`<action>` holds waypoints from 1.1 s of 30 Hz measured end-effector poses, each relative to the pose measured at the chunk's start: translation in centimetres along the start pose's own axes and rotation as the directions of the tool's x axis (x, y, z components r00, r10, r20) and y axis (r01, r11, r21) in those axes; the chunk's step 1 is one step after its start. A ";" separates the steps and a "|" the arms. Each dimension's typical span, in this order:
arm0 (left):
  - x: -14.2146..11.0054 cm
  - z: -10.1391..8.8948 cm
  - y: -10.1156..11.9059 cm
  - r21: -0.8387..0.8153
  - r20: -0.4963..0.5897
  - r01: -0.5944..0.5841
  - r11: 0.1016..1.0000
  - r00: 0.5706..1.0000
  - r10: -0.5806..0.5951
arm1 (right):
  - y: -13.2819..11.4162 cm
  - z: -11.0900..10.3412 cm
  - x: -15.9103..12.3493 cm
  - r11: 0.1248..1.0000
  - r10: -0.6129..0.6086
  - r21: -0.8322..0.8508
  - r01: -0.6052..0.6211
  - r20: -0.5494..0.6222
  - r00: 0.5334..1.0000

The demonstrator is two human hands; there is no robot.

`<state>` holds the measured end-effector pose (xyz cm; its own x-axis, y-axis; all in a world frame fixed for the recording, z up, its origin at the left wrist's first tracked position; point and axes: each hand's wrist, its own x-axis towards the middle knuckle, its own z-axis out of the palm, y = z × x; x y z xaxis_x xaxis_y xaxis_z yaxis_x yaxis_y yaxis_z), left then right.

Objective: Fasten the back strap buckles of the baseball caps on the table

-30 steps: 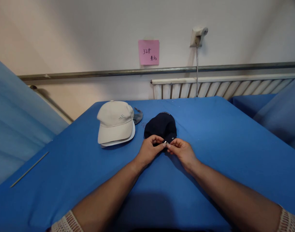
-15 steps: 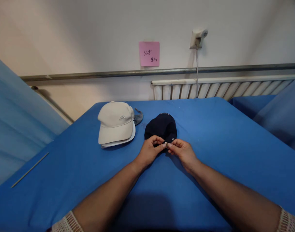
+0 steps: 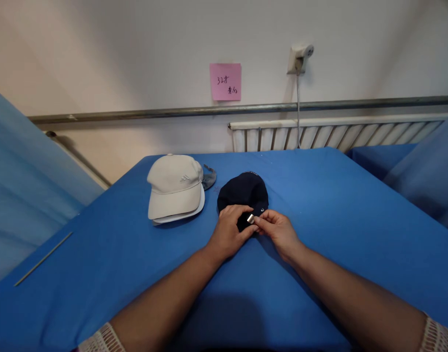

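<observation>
A dark navy cap (image 3: pixel 243 191) lies on the blue-covered table (image 3: pixel 319 205), its back strap toward me. My left hand (image 3: pixel 228 231) rests on the cap's near edge, fingers curled over the fabric and strap. My right hand (image 3: pixel 278 230) pinches the small silver metal buckle (image 3: pixel 250 218) of the strap between thumb and forefinger. Both hands meet at the buckle. Left of the navy cap sits a beige cap (image 3: pixel 175 187) stacked on a white one.
A dark grey piece (image 3: pixel 210 176) shows behind the beige cap. A thin stick (image 3: pixel 42 259) lies at the left on blue cloth. Behind the table are a radiator (image 3: pixel 330 134), a metal rail, a pink note (image 3: pixel 225 81) and a wall socket with cable.
My left hand has shifted from a pinch at the buckle to lying flatter on the cap's edge. The buckle has tilted up and shows more. My right hand has barely moved.
</observation>
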<state>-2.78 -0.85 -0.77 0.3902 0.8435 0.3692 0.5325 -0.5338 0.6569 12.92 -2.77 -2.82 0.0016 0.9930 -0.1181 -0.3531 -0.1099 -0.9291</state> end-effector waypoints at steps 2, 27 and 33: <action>0.0 0.0 0.0 0.056 0.000 -0.018 0.998 1.000 0.018 | 0.1 -0.1 0.1 1.000 -0.009 -0.024 0.009 0.009 1.000; 0.2 0.4 -1.2 -0.220 0.127 0.213 0.952 0.974 -0.188 | 0.6 -2.2 1.6 0.825 0.279 0.507 -0.250 0.021 0.960; 0.0 0.5 -1.2 -0.138 0.076 0.100 0.985 0.993 -0.090 | 1.0 -2.5 1.8 0.829 0.320 0.485 -0.279 -0.003 0.947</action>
<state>-3.01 -0.20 -1.89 0.3968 0.8811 0.2575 0.4601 -0.4337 0.7747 14.93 -1.21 -4.80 -0.1088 0.9053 -0.4106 -0.7470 -0.3470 -0.5670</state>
